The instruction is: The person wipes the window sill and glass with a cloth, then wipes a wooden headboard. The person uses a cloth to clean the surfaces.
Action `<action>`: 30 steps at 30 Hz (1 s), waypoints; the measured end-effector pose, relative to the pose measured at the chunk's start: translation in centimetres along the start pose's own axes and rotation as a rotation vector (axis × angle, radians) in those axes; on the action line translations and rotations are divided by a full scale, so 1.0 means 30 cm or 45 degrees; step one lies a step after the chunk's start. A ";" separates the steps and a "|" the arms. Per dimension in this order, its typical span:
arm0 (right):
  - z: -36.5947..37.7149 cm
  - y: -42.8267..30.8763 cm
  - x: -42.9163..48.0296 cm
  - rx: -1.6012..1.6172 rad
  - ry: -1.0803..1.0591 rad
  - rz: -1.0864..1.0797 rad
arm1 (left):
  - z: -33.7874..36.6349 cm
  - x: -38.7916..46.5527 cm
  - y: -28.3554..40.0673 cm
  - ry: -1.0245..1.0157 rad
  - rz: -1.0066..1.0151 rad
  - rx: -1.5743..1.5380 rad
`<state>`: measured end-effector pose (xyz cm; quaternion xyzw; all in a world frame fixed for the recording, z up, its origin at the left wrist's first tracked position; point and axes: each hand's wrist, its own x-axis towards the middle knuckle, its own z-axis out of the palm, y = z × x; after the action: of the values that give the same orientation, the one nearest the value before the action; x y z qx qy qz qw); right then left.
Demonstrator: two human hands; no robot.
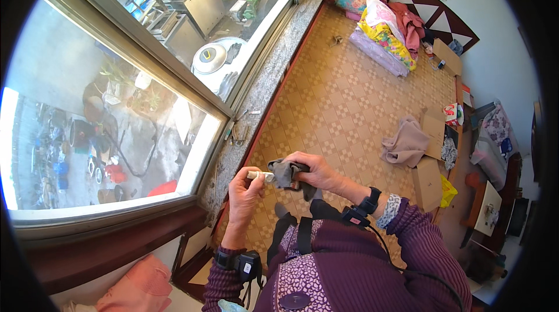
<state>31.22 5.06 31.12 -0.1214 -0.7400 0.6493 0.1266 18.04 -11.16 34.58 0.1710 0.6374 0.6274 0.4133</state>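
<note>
Between the fingers and thumb of my left hand [246, 189] is one end of a small whitish, rod-like object [257, 175], whose exact kind I cannot tell. My right hand [312, 171] grips a crumpled dark grey cloth [286, 173], which covers the other end of that object. The two hands are close together in front of my body, near the stone windowsill. Part of the cloth hangs below my right fingers. Both wrists wear black strapped devices, and a cable runs from the right one.
The granite windowsill [273, 65] runs along large glass windows, with small items on it. Folded bedding [384, 36] lies at the far end of the patterned floor covering. To the right are a beige-pink cloth [406, 141], open cardboard boxes [428, 185] and a yellow plastic bag [448, 192].
</note>
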 end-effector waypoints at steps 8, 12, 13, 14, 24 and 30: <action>-0.043 -0.060 0.137 -0.146 0.095 -0.443 | 0.110 0.060 0.030 -0.003 0.106 -0.116; -0.085 -0.046 0.072 -0.310 0.106 -0.535 | 0.081 0.056 0.028 0.090 0.046 -0.168; -0.095 -0.045 0.052 -0.360 0.129 -0.619 | 0.075 0.050 0.023 0.136 0.011 -0.191; -0.095 -0.044 0.039 -0.475 0.099 -0.638 | 0.070 0.046 0.014 0.153 0.009 -0.201; -0.054 -0.077 0.063 -0.834 -0.123 -0.938 | 0.034 0.025 0.001 0.121 0.021 -0.375; -0.031 -0.072 0.049 -0.688 -0.043 -0.936 | 0.027 -0.005 0.000 0.194 0.031 -0.234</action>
<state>30.13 6.17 33.44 0.1312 -0.8788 0.3469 0.3003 18.73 -10.75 34.72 0.0921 0.6046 0.6994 0.3699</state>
